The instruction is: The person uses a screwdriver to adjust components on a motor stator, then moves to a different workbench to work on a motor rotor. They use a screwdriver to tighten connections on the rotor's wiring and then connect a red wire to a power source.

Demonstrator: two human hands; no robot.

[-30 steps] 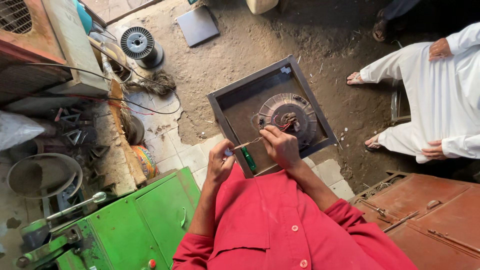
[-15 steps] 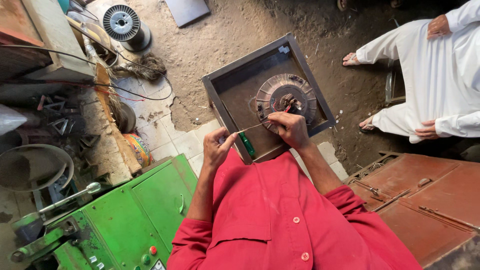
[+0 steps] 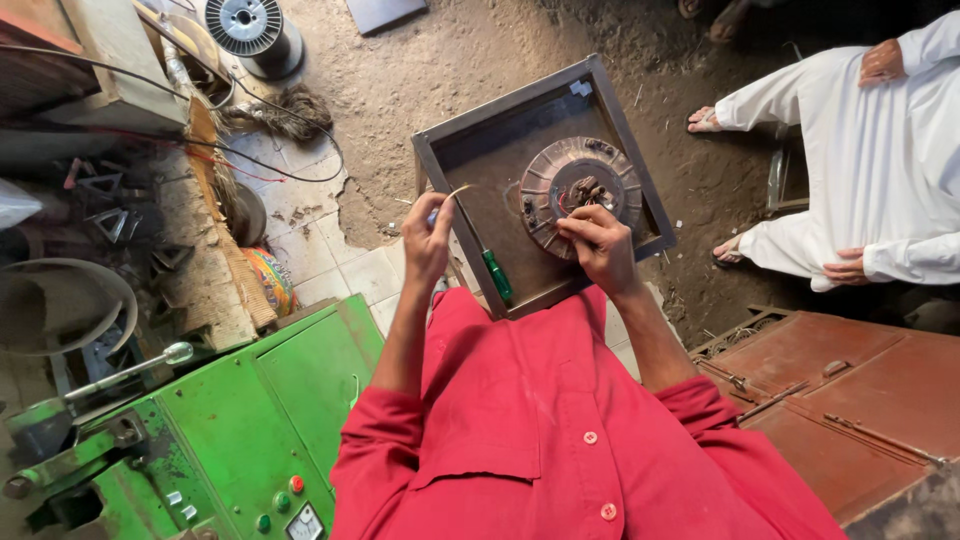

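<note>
The round metal disc (image 3: pixel 583 190), ribbed around its rim with a dark cluster of windings at its centre, lies inside a shallow square metal tray (image 3: pixel 500 150) that rests against the person's lap, above the dirt floor (image 3: pixel 450 60). The right hand (image 3: pixel 598 245) sits on the near edge of the disc, fingers curled and pressed down onto its rim. The left hand (image 3: pixel 428 238) is raised just beside the tray's left wall, thumb and fingers pinched on a small thin piece whose kind cannot be made out; a thin pale wire (image 3: pixel 458 192) arcs from that pinch toward the tray. A screwdriver with a green handle (image 3: pixel 495 275) lies slantwise in the tray between the two hands, its shaft running up toward the left hand. Both forearms come out of rolled red sleeves (image 3: pixel 560 440).

To the left stands a green machine (image 3: pixel 240 430) with coloured buttons and a metal lever. Beyond it are cluttered scrap parts and a spool of wire (image 3: pixel 245 25) on the floor. On the right, another person in white clothing (image 3: pixel 850 150) sits near a rusty brown metal box (image 3: pixel 840 390).
</note>
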